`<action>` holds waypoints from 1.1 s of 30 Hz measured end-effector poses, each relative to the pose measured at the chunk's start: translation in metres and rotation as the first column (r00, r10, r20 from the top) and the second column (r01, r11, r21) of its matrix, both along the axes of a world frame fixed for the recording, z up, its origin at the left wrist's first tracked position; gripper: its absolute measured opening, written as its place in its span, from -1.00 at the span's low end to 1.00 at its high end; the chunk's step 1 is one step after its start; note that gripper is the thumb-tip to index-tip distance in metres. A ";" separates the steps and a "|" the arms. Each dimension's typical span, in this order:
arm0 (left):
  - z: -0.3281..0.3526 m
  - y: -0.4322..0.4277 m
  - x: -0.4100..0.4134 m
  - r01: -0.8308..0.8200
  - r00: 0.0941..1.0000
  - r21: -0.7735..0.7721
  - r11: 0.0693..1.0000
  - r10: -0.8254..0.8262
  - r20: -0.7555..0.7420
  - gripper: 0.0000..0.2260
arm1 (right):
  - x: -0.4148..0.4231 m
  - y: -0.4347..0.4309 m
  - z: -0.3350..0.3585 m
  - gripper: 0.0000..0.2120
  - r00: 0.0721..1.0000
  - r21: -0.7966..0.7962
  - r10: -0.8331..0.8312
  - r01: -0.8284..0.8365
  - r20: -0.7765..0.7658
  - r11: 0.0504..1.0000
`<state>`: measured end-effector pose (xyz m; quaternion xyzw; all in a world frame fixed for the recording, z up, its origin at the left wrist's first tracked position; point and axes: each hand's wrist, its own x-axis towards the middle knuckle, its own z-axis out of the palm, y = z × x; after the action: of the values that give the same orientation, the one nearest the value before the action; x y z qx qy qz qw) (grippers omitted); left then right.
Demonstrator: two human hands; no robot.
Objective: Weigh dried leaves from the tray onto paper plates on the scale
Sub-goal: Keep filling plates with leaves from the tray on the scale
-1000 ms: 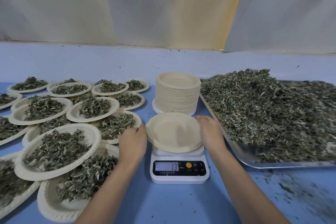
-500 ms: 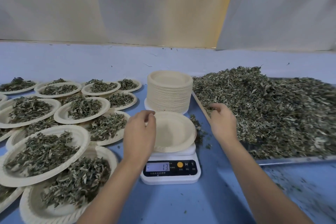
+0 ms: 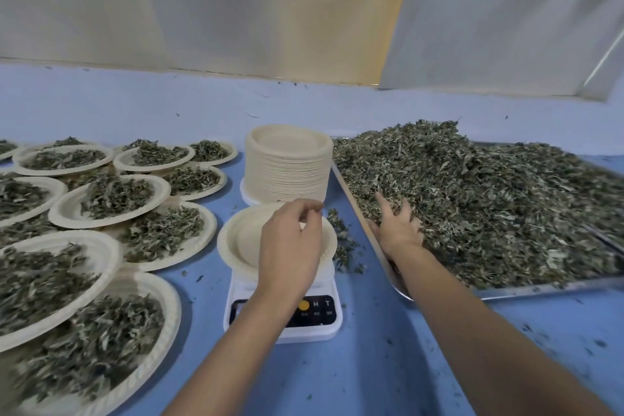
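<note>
Empty paper plate (image 3: pixel 236 246) sits on scale (image 3: pixel 314 331); keys read M, T. Left hand (image 3: pixel 290 246) above plate, grip loosely curled, contents unclear. Right hand (image 3: pixel 398 226): grip wide, fingers spread in dried leaves (image 3: pixel 489 196) on tray (image 3: pixel 540 289).

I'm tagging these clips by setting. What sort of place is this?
Probably a small workbench for portioning herbs or tea: a metal tray heaped with dried leaves, a digital scale bearing an empty paper plate, and many filled plates spread over the blue table.
</note>
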<state>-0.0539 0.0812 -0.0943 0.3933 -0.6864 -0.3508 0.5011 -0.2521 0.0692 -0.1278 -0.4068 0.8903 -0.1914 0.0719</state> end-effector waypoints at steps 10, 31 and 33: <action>0.012 -0.011 0.013 -0.031 0.993 0.126 0.992 0.045 -0.111 -0.77 | 0.001 -0.001 0.005 -0.71 0.961 0.045 0.166 -0.160 -0.220 0.986; 0.018 -0.017 0.021 -0.053 0.981 0.192 0.980 0.087 -0.171 -0.73 | -0.011 0.016 0.021 -0.69 0.909 -0.688 -0.036 0.339 0.415 0.641; 0.018 -0.018 0.023 -0.058 0.978 0.195 0.979 0.095 -0.188 -0.73 | -0.008 0.015 0.025 -0.68 0.885 -0.709 0.001 0.372 0.465 0.599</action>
<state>-0.0310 0.0629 -0.0760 0.4287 -0.5815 -0.4317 0.5401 -0.2604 0.0838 -0.1029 -0.2484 0.7177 -0.6482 0.0559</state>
